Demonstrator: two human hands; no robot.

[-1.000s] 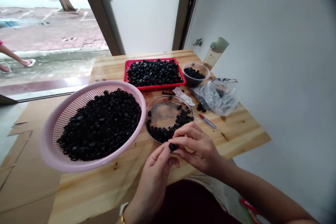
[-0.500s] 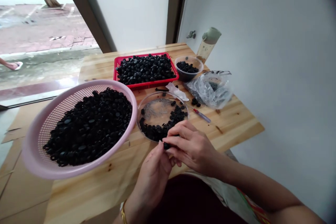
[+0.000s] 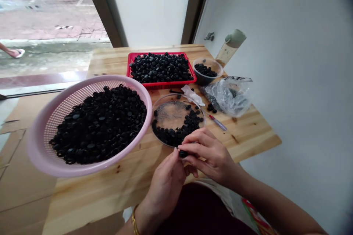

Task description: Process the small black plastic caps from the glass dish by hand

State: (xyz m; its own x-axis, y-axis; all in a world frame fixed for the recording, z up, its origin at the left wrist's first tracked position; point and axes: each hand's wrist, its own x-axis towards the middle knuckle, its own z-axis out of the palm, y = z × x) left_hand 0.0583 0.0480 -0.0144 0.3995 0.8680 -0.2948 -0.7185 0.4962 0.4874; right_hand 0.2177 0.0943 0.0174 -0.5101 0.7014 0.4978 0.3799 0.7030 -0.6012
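Both hands are meeting right at the near edge of the wooden table (image 3: 91,191), about 6 o'clock in the shot. The left hand (image 3: 168,180) and the right hand (image 3: 212,156) are pinching one small black cap (image 3: 182,153) between their fingertips, with the rest of the fingers curling loosely around it. Looks like they're fitting or checking that one piece (too small to tell which), so I'd say it's mid-piece in a long sorting job.

Just past the hands, the clear dish (image 3: 168,112) is sitting with a crescent of caps along its near side. At 9 o'clock the big pink basket (image 3: 41,150) is piled high. A small red-tipped tool (image 3: 217,122) is lying at 2 o'clock beside a crinkled plastic bag (image 3: 231,95).

Farther back, around 12, there's a red tray (image 3: 162,85) full of caps, a small tub (image 3: 207,70) and a bottle (image 3: 230,47) against the wall.

Next move probably needs a steady grip and a short carry to whichever container this piece belongs in.
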